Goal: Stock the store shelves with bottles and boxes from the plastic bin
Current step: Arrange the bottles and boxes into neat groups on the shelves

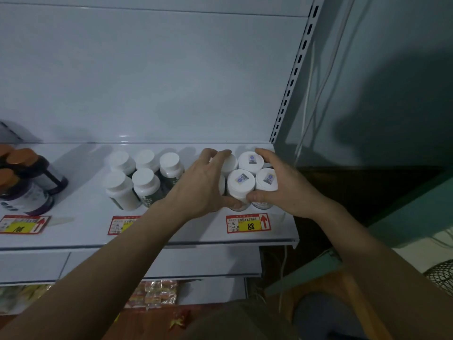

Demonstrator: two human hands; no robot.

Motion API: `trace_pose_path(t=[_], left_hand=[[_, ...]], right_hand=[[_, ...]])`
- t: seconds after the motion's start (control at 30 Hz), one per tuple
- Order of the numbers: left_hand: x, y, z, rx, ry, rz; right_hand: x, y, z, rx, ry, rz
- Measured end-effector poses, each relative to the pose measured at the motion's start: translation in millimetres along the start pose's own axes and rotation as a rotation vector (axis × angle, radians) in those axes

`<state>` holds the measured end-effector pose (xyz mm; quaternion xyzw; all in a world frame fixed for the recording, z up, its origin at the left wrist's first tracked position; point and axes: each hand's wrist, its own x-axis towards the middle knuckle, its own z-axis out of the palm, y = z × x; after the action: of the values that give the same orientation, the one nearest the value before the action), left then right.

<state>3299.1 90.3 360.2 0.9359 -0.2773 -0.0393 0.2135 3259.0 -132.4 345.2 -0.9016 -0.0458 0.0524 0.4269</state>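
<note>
Two hands close around a cluster of white-capped bottles [241, 182] at the right end of a white shelf [81, 217]. The left hand [203, 185] curls its fingers over the cluster's left side; the right hand [282, 185] wraps the right side, thumb across the front. A second bottle group [142, 177] stands just to the left, dark jars [27, 182] farther left. A red price tag [248, 223] reading 88 sits below the cluster.

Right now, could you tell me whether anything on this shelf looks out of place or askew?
Nothing stands out. Both the left hand and right hand cup a tidy cluster of white-capped bottles above the 88 price tag; the neighbouring bottles stand upright.
</note>
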Motion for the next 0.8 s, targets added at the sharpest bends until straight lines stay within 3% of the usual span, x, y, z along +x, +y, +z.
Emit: trace_pose_path(t=[0.47, 0.6, 0.8], left_hand=[[-8.6, -6.8, -26.6, 0.042, -0.033, 0.033], [1.6, -3.4, -22.0, 0.122, 0.003, 0.141], [23.1, 7.3, -5.3, 0.191, 0.027, 0.241]], right_hand=[[-21.6, 15.4, -13.4, 0.025, 0.040, 0.059], [-24.8, 29.9, -1.7, 0.069, 0.003, 0.061], [-11.8, 26.1, 8.5, 0.089, 0.087, -0.059]])
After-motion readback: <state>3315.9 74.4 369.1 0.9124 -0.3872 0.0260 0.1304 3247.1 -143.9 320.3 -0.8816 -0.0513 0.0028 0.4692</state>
